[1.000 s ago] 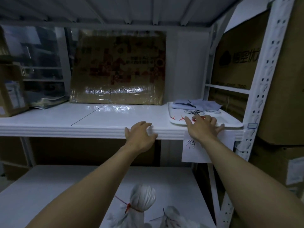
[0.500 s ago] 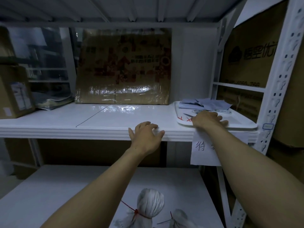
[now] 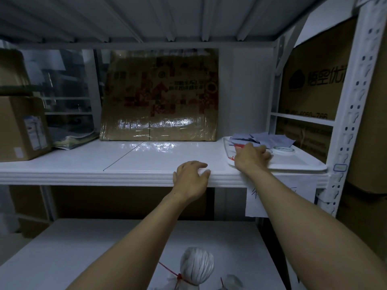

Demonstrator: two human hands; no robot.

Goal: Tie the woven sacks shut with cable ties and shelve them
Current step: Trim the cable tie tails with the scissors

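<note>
A white woven sack (image 3: 196, 266) stands on the lower shelf (image 3: 62, 252) at the bottom of the view, its neck bound by a red cable tie (image 3: 179, 276). A second sack top (image 3: 231, 282) shows beside it, mostly cut off. My left hand (image 3: 191, 178) rests on the front edge of the upper shelf (image 3: 104, 164), fingers spread, holding nothing. My right hand (image 3: 251, 158) reaches into a white tray (image 3: 293, 166), fingers curled over red cable ties (image 3: 231, 158); what the fingers hold is hidden.
The tray also holds blue-grey cloth pieces (image 3: 263, 139) and a tape roll (image 3: 283, 150). A taped cardboard panel (image 3: 159, 95) leans at the shelf's back, a cardboard box (image 3: 21, 128) stands left. A paper label (image 3: 278, 197) hangs from the shelf edge. A white perforated upright (image 3: 354, 97) rises right.
My right hand has pushed farther into the tray, toward its back. My left hand stays on the shelf edge. The view has moved closer to the shelf.
</note>
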